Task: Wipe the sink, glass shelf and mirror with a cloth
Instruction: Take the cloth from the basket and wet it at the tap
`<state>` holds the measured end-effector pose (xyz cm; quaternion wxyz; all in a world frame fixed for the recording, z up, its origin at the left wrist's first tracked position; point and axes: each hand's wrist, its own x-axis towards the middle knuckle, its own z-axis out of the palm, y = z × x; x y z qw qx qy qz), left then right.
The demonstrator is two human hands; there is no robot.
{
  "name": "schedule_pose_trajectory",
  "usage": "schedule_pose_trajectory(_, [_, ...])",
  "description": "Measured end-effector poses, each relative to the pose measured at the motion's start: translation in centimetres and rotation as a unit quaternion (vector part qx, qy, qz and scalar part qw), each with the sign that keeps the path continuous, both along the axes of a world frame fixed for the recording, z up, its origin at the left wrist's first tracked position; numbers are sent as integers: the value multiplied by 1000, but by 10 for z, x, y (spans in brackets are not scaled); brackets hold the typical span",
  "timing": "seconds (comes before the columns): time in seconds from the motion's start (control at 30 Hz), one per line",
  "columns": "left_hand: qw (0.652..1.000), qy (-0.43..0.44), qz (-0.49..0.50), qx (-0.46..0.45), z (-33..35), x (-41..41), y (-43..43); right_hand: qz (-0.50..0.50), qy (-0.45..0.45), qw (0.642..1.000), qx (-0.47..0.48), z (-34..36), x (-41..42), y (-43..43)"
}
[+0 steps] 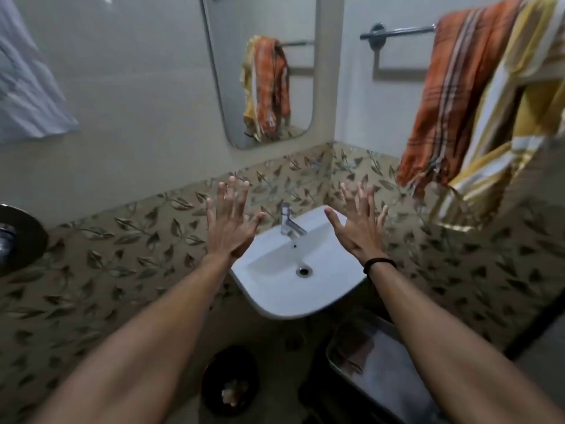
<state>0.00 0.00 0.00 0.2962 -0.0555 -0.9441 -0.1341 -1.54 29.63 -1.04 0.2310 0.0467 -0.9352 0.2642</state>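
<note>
Bare left hand [230, 231] and right hand [359, 232] hover over the white ceramic sink [275, 295], fingers [233, 191] spread wide, empty; wiping looks unstarted.

We see the left forearm [146, 325] and right forearm [434, 332] bare to the picture's edge, and the left hand [229, 231] and right hand [362, 232] bare too. Round the right wrist we note a thin black band [379, 264].

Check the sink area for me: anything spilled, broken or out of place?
Nothing looks spilled or broken around the sink. One oddity for a wiping job: left hand and right hand hover spread open, holding no cloth.
</note>
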Motion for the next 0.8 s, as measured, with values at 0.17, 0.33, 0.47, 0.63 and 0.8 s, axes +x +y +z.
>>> schedule_pose_trajectory(0.17, [996,-67,-64,-19,-40,-1,26,-70,-47,996,-2,-40,33,27])
schedule_pose_trajectory(0.33, [977,-165,-131,-5,-100,18,56,-137,-112,984,18,-85,73,42])
schedule_pose_trajectory(0.47, [950,-234,-208,10,-151,45,86,-162,-151,975,6,-124,111,51])
schedule_pose_trajectory(0.63, [918,-289,-271,-20,-186,55,124,-180,-213,960,-3,-168,135,67])
schedule_pose_trajectory(0.8, [893,-328,-305,-40,-217,41,163,-186,-263,946,-21,-212,130,89])
